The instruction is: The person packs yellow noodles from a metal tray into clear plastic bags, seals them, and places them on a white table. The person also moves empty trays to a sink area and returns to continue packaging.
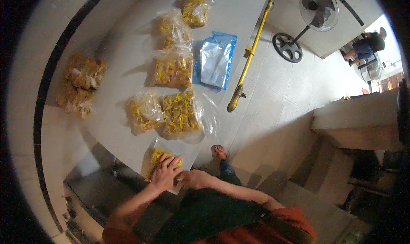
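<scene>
A clear plastic bag of small packets with yellow ties lies at the near corner of the table. My left hand rests on top of it, fingers stretched out over the plastic. Right beside it, at the table's edge, my right hand is closed, its fingertips turned toward the bag; what they pinch is hidden. Just beyond sit two more filled bags, a larger one with its loose plastic mouth to the right and a smaller one on its left.
Farther up the table stand several similar filled bags and a blue-edged stack of clear plastic bags. More bags sit at the left wall. A yellow pipe, a fan and a distant person are to the right.
</scene>
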Demonstrator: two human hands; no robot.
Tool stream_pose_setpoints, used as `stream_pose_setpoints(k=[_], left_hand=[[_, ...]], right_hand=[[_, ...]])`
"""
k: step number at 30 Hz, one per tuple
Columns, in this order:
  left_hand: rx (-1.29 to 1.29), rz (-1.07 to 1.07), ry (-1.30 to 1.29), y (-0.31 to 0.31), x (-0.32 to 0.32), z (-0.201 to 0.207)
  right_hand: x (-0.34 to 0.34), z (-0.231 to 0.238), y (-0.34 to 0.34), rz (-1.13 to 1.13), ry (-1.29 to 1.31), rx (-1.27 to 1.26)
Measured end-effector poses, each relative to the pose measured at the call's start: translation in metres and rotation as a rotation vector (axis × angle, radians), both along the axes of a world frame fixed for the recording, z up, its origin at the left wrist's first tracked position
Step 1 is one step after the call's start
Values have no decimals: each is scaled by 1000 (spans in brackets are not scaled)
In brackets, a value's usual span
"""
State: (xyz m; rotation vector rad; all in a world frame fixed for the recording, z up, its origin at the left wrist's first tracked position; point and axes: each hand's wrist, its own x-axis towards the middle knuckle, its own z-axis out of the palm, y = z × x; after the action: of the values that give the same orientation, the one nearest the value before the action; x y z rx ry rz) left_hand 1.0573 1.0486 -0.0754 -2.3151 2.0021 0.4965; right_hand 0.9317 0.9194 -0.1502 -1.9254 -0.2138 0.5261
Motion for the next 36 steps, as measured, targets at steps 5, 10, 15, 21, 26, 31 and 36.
stream_pose_setpoints(k=[5, 10, 15, 21, 26, 31, 36], left_hand=[[-33, 47, 9, 3, -6, 1], [-358, 89, 15, 26, -4, -21], [-753, 406, 54, 37, -7, 31], [-999, 653, 307, 82, -17, 133], [-915, 594, 459, 91, 12, 184], [-1269, 422, 396, 67, 32, 258], [-1582, -30, 591, 56, 6, 330]], right_hand=[[-10, 41, 13, -268, 109, -236], [-2, 71, 12, -29, -44, -519], [32, 140, -30, -76, -260, -215], [67, 262, 15, 11, -552, -269], [73, 309, 26, -137, -763, -319], [59, 355, 80, -570, -422, 734], [23, 389, 136, -240, -288, 1642]])
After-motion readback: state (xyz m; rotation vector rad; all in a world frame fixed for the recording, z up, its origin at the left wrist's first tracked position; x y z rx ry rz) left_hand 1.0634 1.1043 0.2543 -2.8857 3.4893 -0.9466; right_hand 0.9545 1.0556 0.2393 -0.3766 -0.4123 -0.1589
